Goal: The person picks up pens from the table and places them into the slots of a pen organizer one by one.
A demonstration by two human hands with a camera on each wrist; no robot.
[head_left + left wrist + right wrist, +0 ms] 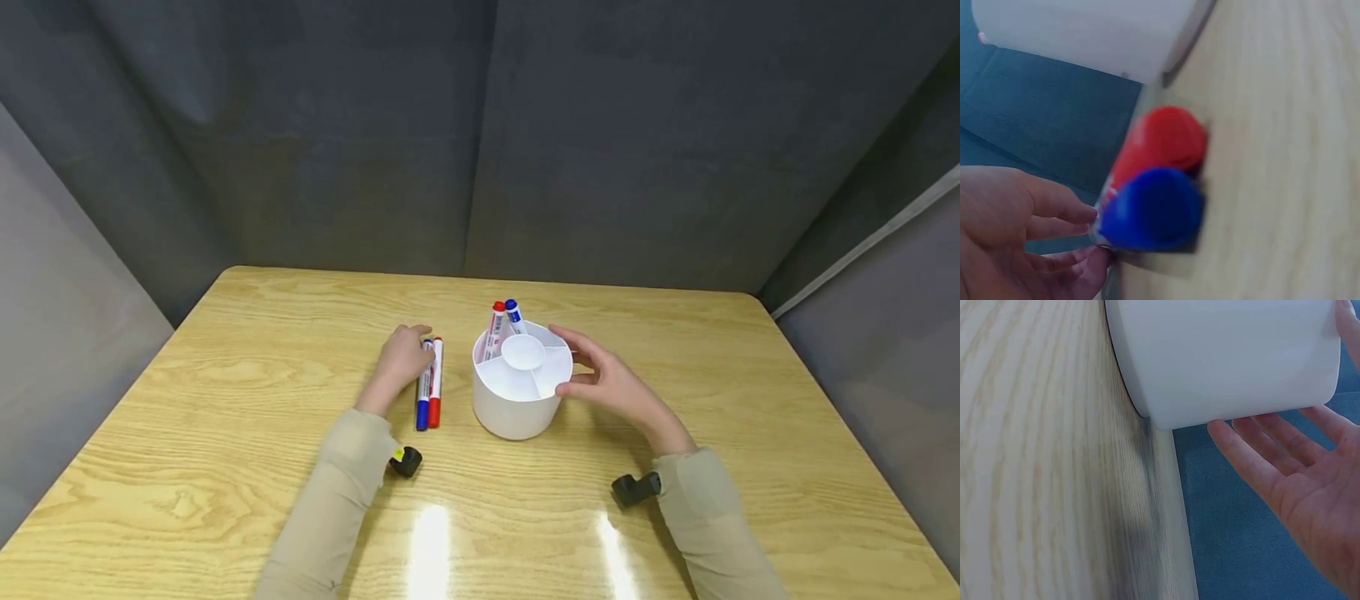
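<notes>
Resting on two markers (429, 385) mid-table (225, 400), the left hand (401, 360) touches them, fingers relaxed; the right hand (607, 382) cups the white holder (517, 400), fingers spread.

My left hand (401, 358): bare, no rings | my right hand (607, 385): bare, no rings | my sleeves (341, 492): beige, long, soft knit, to the wrists | my wrist cameras (635, 488): small, black, one under each cuff; left one shows a yellow mark
</notes>
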